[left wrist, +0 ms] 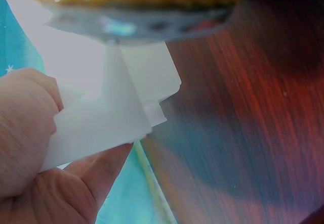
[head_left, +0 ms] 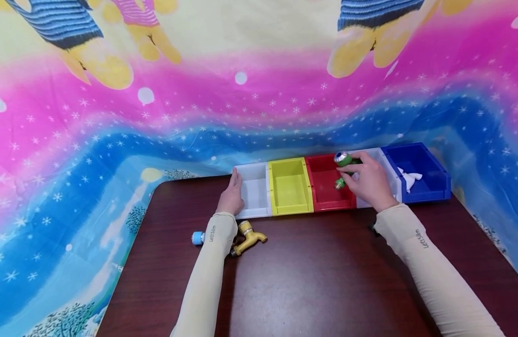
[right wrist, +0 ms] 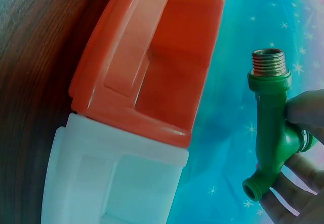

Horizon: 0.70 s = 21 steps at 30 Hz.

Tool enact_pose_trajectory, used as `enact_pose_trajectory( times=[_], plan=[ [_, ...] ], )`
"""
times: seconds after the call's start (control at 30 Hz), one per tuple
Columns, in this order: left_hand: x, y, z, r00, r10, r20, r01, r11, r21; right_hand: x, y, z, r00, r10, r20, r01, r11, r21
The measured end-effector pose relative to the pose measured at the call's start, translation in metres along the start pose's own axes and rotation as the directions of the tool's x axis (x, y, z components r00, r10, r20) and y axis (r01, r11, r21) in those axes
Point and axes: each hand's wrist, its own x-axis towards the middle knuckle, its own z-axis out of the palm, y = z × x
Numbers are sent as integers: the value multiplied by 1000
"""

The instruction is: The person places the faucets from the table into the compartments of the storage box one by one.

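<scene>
My right hand (head_left: 370, 183) holds a green tap (right wrist: 272, 128) in its fingers, above the red bin (head_left: 322, 196) near its border with the right white bin (right wrist: 86, 168). The tap's threaded metal end and spout show in the right wrist view. My left hand (head_left: 231, 196) grips the outer side wall of the left white bin (left wrist: 109, 107), thumb and fingers on opposite faces. Close to the left wrist, a yellow tap (head_left: 250, 238) lies on the table. A tap with a blue knob (head_left: 197, 238) is partly hidden behind the left forearm.
A yellow bin (head_left: 289, 187) stands between the left white and red bins. At the right end of the row, a blue bin (head_left: 435, 187) contains a white tap (head_left: 410, 179). A dark object (head_left: 373, 228) is mostly covered by the right sleeve. Patterned cloth (head_left: 259, 93) hangs behind the brown table (head_left: 317, 276).
</scene>
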Motion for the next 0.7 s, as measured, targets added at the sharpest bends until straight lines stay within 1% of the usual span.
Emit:
enact_pose_trajectory(
  times=[0.17,0.23,0.4,0.6,0.7],
  plan=[
    [2,-1,1,1000,6,0,-6,1000,2,0,6,-4,1000,13,8,-13,999,-48],
    [2,-2,1,1000,9,-4,-9,1000,5,0,9,-6,999,34,23,-33,998,-62],
    [0,-1,1,1000,13,-12,-13,1000,-6,-3,18,-9,998,64,28,-62,996,-64],
    [2,-2,3,1000,9,10,-9,1000,-6,-5,29,-11,991,127,36,-124,989,-76],
    [3,-3,2,1000,8,5,-8,1000,-4,-3,35,-11,991,133,30,-130,988,-83]
  ],
)
